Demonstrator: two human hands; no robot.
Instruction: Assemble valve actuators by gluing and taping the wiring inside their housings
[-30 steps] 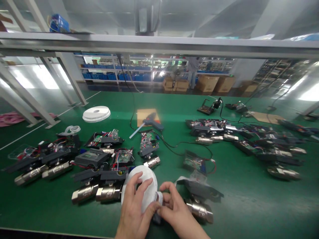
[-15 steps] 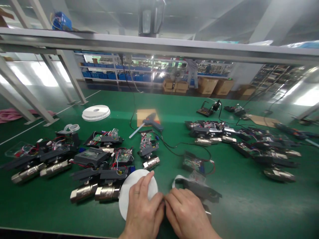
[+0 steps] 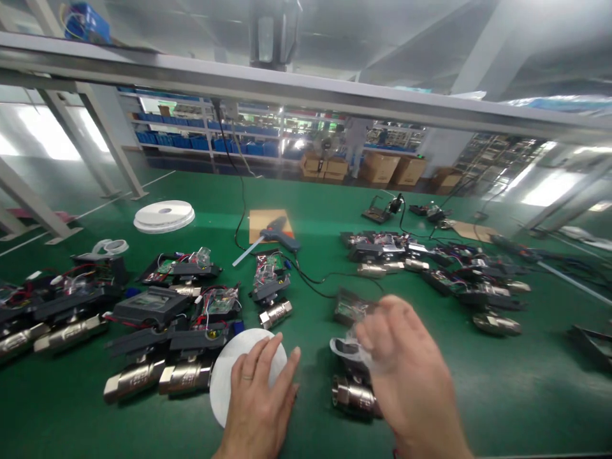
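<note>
My left hand (image 3: 261, 389) lies with fingers spread on a flat white disc (image 3: 224, 376), its thumb and fingertips reaching past the right edge. To the right, my right hand (image 3: 406, 363) is raised and blurred by motion. Its fingers are curled together; what they hold, if anything, I cannot make out. Behind and below it lies a dark housing with a circuit board (image 3: 349, 309), partly hidden. A curved white strip (image 3: 340, 347) rests at the housing's near part, close to the right fingers. A metal ball valve (image 3: 352, 396) sits beneath, its right end covered by my wrist.
Several valve units with open circuit housings (image 3: 157, 306) stand at left, others (image 3: 459, 280) at right. A glue gun (image 3: 282, 236) lies on cardboard in the middle, its cable trailing. White reels (image 3: 165, 213) are at back left. A metal shelf beam (image 3: 306, 80) crosses overhead.
My right hand has come away from my left, rising and moving right over the housing. My left hand has spread its fingers on the disc. The view has shifted right.
</note>
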